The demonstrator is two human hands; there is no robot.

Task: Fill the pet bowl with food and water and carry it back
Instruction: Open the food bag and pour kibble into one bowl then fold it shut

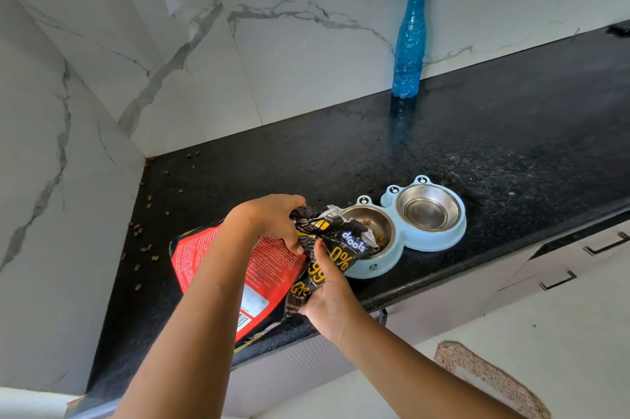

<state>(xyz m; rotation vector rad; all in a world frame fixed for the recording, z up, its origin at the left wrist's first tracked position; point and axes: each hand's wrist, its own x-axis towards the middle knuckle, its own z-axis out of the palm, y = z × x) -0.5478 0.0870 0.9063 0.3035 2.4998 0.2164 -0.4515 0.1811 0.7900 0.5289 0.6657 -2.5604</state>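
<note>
Kibble trickles into the left steel cup of a pale-blue twin pet bowl (402, 241) at centre frame, near the black counter's (511, 132) front edge; the right cup looks empty. Both hands clamp the tipped food bag (272, 268), left hand (269, 217) pinching its crumpled mouth over the cup, seemingly to aim the pour, right hand (329, 299) supporting below. Spilled pellets (138, 231) dot the left. A blue water bottle (409, 40) waits capped, upper right.

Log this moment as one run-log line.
step: pouring food | left hand + right hand: grip food bag, mouth over left bowl | right bowl: empty | water bottle: untouched | spilled kibble
</note>
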